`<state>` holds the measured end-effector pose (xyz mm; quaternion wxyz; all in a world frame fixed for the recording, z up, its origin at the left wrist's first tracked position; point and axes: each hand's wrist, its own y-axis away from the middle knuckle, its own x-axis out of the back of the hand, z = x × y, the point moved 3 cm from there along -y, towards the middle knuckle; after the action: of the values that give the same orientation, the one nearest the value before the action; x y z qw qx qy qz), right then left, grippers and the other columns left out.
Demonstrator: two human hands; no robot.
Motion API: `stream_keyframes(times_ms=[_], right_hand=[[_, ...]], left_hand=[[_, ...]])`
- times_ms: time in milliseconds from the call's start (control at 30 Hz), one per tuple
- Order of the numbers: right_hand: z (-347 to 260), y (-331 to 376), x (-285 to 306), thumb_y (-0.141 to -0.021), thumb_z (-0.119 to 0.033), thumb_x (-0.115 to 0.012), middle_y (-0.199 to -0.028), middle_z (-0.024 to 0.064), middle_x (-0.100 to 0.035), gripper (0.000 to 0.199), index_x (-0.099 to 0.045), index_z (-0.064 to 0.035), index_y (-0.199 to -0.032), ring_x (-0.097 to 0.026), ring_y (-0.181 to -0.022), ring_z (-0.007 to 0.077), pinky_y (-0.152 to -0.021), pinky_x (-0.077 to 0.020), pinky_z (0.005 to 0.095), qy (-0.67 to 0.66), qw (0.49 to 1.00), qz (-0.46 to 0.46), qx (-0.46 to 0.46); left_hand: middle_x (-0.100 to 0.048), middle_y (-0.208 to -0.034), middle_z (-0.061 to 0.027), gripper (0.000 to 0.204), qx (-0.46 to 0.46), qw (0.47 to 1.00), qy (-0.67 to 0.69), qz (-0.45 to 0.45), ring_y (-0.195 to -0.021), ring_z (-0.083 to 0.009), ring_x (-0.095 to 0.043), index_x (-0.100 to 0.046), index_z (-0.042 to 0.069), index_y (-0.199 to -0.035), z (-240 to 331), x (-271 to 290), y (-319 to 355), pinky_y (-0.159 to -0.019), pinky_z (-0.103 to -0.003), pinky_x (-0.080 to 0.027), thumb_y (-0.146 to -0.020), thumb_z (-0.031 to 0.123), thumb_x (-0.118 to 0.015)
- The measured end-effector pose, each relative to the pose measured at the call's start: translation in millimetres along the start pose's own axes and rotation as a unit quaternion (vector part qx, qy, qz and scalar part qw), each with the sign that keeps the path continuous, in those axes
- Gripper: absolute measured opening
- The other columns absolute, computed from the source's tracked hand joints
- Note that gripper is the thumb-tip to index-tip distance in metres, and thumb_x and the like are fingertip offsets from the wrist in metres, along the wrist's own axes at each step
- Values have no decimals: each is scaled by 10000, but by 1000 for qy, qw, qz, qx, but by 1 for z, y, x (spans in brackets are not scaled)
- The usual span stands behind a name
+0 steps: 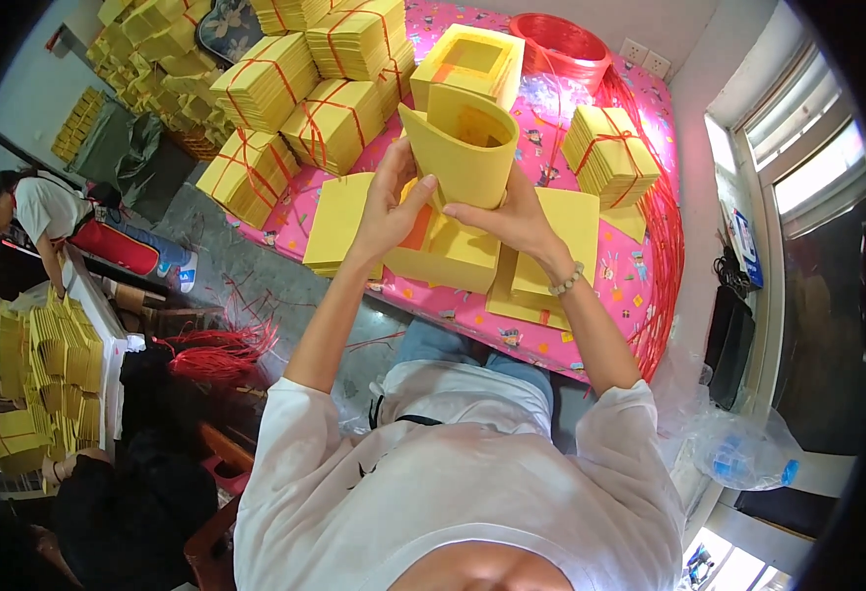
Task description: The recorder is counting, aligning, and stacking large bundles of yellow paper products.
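Yellow paper (465,163) bends in the grasping fingers (420,193) of both hands (389,207) (523,225). Uneven pressure could crease it; slackening could spring it open.

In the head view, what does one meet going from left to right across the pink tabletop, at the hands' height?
Front-left red-tied yellow bundle, flat yellow stack, left hand, curled yellow paper, right hand, right-side red-tied bundle, red strings.

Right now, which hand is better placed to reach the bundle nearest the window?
Probably the right hand: it is nearer the bundle than the left hand, though both hold the curled sheets.
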<state>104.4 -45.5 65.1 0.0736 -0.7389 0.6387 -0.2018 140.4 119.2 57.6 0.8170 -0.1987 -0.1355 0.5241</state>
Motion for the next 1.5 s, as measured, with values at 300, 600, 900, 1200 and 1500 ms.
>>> stream_keyframes(times_ms=[300, 600, 900, 1200, 1500], right_hand=[[4, 0, 2, -731, -128, -774, -1146, 78, -574, 619, -461, -7, -1251, -551, -1046, 147, -892, -463, 299, -33, 999, -13, -21], [-7, -16, 12, -814, -192, -705, -1080, 126, -606, 488, -482, 40, -1181, -594, -957, 150, -799, -499, 285, -39, 992, 117, -8], [1, -17, 17, -877, -259, -635, -1067, 127, -628, 444, -531, 49, -1178, -621, -933, 164, -778, -515, 280, -240, 951, 82, -179], [3, -13, 17, -894, -249, -614, -1120, 112, -604, 442, -505, 48, -1204, -609, -971, 145, -813, -509, 260, -268, 937, 76, -210], [-10, -8, 18, -888, -206, -624, -1091, 79, -613, 397, -513, 9, -1203, -592, -942, 119, -798, -492, 262, -139, 978, 90, -130]], left_hand=[[-551, -1118, -84, 376, 2, 999, 1, 35, -1032, -147, -539, -428, 1, -1188, -1, -4, -6, -926, -293, -409, -846, -4, -584], [-562, -1154, -103, 373, 122, 987, 99, 19, -1062, -155, -547, -441, -10, -1214, 12, -8, -29, -908, -297, -439, -867, 26, -573], [-557, -1153, -122, 343, 266, 948, 174, 26, -1036, -203, -572, -403, -7, -1235, 9, -15, -43, -857, -328, -485, -922, 102, -492], [-547, -1196, -111, 366, 289, 939, 188, 0, -1060, -193, -574, -399, 14, -1280, 10, -15, -45, -889, -329, -490, -930, 87, -477], [-544, -1189, -121, 349, 239, 953, 185, 29, -1073, -202, -558, -400, -2, -1261, 16, -23, -37, -898, -334, -464, -925, 70, -462]])
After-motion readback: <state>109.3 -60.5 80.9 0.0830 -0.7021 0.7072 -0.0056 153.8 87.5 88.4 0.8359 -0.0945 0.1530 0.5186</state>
